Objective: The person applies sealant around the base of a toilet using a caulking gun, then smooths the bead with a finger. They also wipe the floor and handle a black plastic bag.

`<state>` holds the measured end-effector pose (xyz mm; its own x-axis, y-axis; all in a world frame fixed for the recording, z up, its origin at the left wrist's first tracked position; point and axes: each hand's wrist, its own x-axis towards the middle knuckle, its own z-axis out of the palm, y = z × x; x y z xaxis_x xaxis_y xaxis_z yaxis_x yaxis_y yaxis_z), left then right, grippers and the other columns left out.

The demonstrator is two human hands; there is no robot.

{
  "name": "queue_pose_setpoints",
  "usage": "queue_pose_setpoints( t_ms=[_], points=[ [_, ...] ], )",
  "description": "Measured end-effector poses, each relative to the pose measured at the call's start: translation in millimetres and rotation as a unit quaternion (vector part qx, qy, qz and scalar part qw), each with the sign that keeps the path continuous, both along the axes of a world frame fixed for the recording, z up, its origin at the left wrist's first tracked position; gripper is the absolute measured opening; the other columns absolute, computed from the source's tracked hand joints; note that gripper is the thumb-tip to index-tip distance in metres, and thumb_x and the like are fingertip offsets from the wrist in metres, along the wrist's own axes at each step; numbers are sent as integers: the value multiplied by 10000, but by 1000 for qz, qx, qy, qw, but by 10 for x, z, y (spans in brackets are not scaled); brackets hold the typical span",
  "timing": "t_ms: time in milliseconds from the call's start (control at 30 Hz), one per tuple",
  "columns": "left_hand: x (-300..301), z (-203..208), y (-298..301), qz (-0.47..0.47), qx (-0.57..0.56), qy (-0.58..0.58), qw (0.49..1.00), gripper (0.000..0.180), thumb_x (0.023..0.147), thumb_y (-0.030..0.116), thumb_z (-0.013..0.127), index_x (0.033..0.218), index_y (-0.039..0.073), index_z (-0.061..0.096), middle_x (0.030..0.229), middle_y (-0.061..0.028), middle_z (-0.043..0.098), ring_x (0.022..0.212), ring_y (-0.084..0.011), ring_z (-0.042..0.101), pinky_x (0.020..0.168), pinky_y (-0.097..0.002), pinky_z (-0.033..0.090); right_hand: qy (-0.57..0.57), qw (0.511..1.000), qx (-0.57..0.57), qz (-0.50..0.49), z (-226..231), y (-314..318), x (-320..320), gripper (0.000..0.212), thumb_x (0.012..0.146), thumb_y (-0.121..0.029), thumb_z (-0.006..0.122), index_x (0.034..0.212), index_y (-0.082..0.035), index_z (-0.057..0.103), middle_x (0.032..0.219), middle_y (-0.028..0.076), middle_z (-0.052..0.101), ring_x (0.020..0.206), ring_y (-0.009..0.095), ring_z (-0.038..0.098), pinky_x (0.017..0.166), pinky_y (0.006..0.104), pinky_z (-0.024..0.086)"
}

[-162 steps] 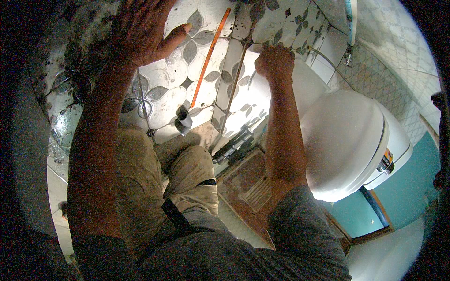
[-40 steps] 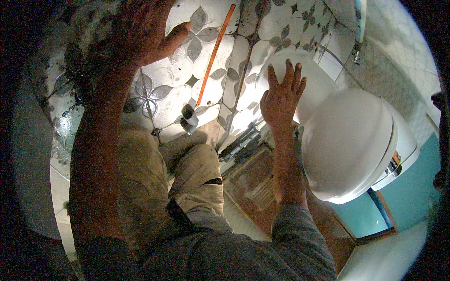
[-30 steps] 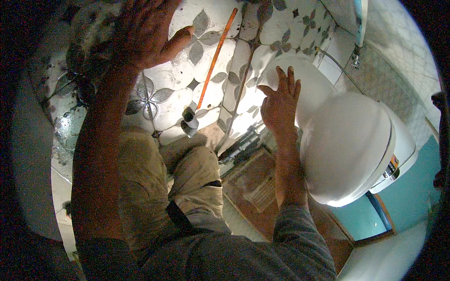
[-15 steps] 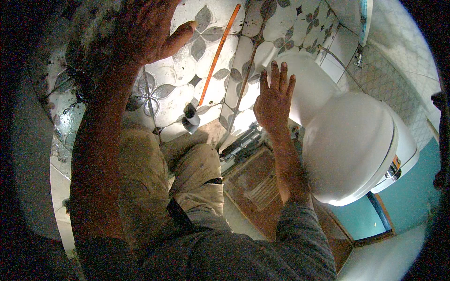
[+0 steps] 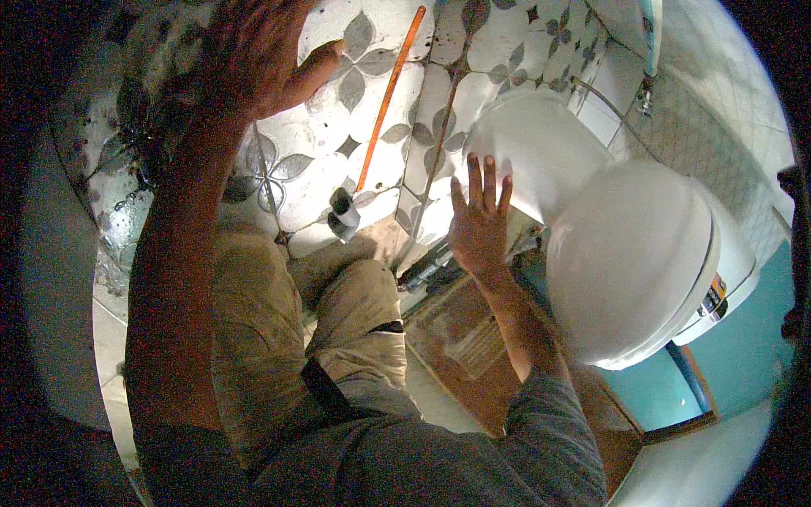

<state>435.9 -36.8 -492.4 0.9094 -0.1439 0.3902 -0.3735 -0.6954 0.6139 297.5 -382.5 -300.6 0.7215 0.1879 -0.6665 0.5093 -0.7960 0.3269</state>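
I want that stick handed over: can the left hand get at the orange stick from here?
Probably yes: the left hand has its thumb toward the orange stick, with only patterned tile visible between them.

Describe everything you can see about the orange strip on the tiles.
The strip is long, thin and straight, orange along its length; its material is unclear. It lies on the patterned tiles, slanting from upper right to lower left in the picture, its lower end close to a grey tube. Neither the left hand nor the right hand touches it.
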Motion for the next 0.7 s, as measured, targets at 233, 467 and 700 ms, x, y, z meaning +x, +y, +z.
queue_pose_setpoints(
  t_ms=[233, 467, 700],
  points=[
    [66, -27, -13, -45, -56, 72, 995, 667, 913, 323, 790, 1487, 80, 551, 1552, -201, 531, 1462, -442, 454, 1270, -547, 304, 4, 979, 60, -195, 572, 44, -1161, 527, 823, -93, 640, 1347, -54, 682, 1692, 270, 296, 1607, 499, 176, 1293, 673, 119],
    [66, -149, -52, -37, -51, 42, 997, 716, 869, 337, 810, 1483, 96, 532, 1517, -164, 550, 1424, -402, 499, 1175, -550, 381, 39, 946, -9, -323, 1064, -569, -3225, 541, 874, -113, 656, 1414, -75, 647, 1563, 229, 504, 1527, 470, 357, 1281, 619, 237],
    [-36, 389, 55, -93, 8, 12, 996, 532, 945, 237, 759, 1415, 68, 577, 1496, -204, 549, 1407, -414, 495, 1196, -533, 364, -87, 780, 59, -617, 1122, -550, -5491, 974, 870, -125, 710, 1703, -124, 204, 1559, 238, 527, 1450, 441, 480, 1204, 507, 406]
  ],
)
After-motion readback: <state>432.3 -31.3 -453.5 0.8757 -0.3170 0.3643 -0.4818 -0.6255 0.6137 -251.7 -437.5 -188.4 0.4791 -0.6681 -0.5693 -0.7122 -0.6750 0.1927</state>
